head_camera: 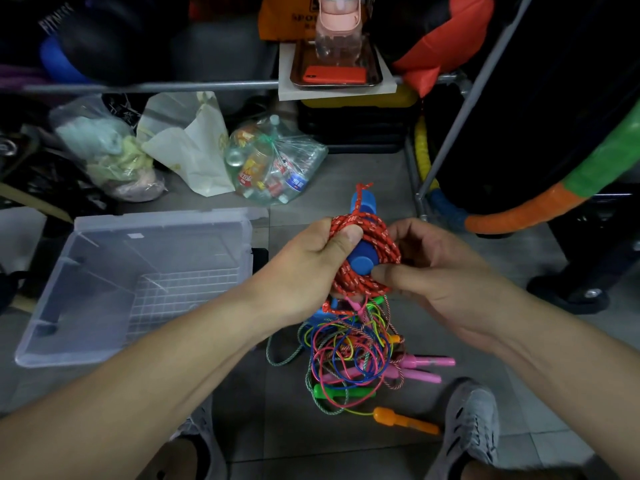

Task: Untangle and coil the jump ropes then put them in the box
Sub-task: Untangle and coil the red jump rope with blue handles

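A red braided jump rope (381, 237) is wound in coils around its two blue handles (362, 261). My left hand (311, 265) grips the bundle, thumb pressed over the coils. My right hand (426, 268) holds the coils from the right, fingers curled around them, thumb under the blue handle end. Below, on the floor, lies a tangled pile of thin jump ropes (349, 351) with pink, green and orange handles. A clear plastic box (104, 271) stands open on the floor to the left, nothing visible inside it.
Plastic bags of bottles (273, 161) and other bags line the back under a metal rail. A black crate with a tray, red phone and pink bottle (337, 29) stands behind. My grey shoes (471, 424) flank the pile. A rack post stands right.
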